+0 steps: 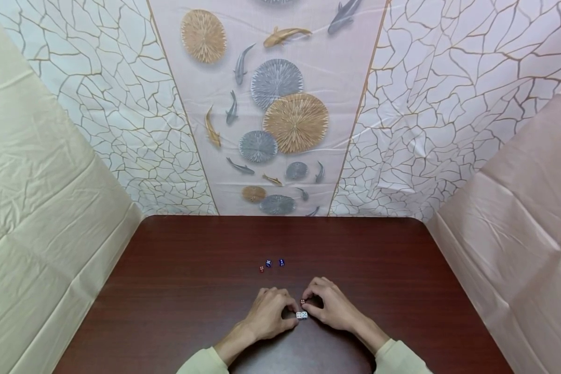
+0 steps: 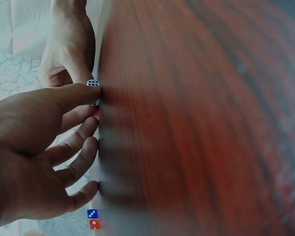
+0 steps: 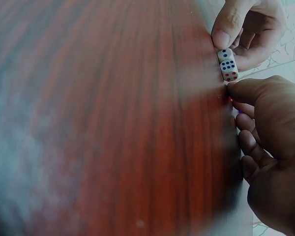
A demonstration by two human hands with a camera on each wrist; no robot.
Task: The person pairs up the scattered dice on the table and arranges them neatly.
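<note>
Fingers of left hand (image 1: 271, 312) curled, thumb and index pinching white dice (image 1: 301, 315), apparently keeping pair aligned. Right hand (image 1: 333, 306): red die (image 1: 302, 301) narrowly pinched between thumb and index, likely for fine control.

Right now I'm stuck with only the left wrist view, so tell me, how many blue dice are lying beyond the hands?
Observer: Two. The head view shows one blue die beside the far red die, and a second blue die to its right.
Operator: And between the hands, just one white one?
Observer: No, two white dice, side by side.
Operator: That red sliver?
Observer: The near red die, at the fingertips of the right hand.
</note>
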